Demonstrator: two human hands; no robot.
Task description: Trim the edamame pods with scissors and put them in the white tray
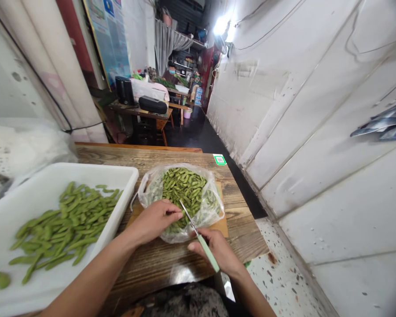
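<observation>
Over a clear plastic bag [149,187] of green edamame pods [185,185], my left hand [155,220] is closed in a pinch. A bit of green shows at its fingertips, apparently the end of a pod. My right hand [219,251] grips scissors [207,253] with a pale green handle. Their blades point up and left, close to the left fingertips; whether they are parted is hard to make out. To the left stands a white plastic tray [127,180] with a heap of edamame pods [74,215] in it.
The bag rests on a brown board [222,226] on the wooden table [240,211]. A green QR card [219,159] lies at the table's far right corner. White wall panels [300,176] run along the right. Farther back, a masked person [172,75] sits behind another table.
</observation>
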